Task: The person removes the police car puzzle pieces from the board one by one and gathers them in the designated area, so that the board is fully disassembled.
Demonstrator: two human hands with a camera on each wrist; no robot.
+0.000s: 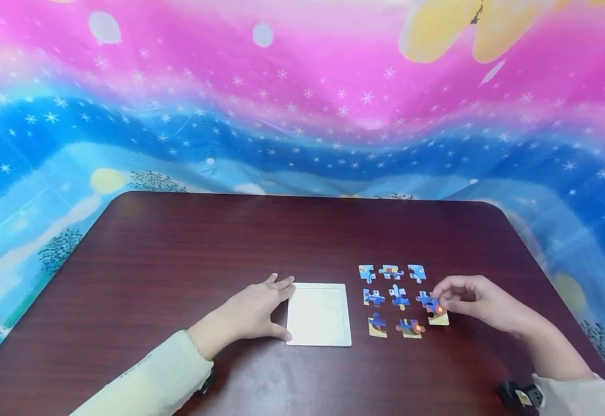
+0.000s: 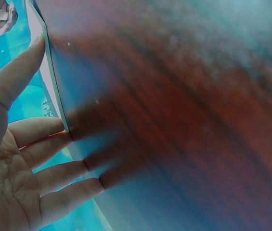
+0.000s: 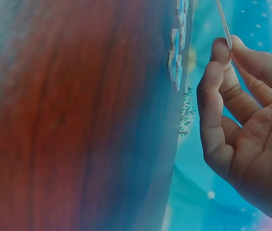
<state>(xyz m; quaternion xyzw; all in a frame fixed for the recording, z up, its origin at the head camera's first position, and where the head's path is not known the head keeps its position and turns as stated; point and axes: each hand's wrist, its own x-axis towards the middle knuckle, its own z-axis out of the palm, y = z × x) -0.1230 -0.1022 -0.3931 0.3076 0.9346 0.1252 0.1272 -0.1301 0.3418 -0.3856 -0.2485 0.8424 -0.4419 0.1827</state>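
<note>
My left hand (image 1: pixel 252 312) rests at the left side of a pale square puzzle tray (image 1: pixel 318 318). Its thumb touches the near left corner and its index finger lies by the far left corner; in the left wrist view the fingers (image 2: pixel 61 168) are spread and fairly straight. Between thumb and fingertips my right hand (image 1: pixel 471 297) pinches a jigsaw piece (image 1: pixel 439 318) with a yellow lower part and a red-orange round. The right wrist view shows this piece (image 3: pixel 224 24) edge-on, raised above the table. Close behind it in the head view lies a blue jigsaw piece (image 1: pixel 425 299).
Several more jigsaw pieces lie apart in rows right of the tray, among them a middle blue one (image 1: pixel 398 296) and a near one with brown and yellow (image 1: pixel 411 329). The dark wooden table (image 1: pixel 203 248) ends at a colourful hanging cloth (image 1: pixel 302 115).
</note>
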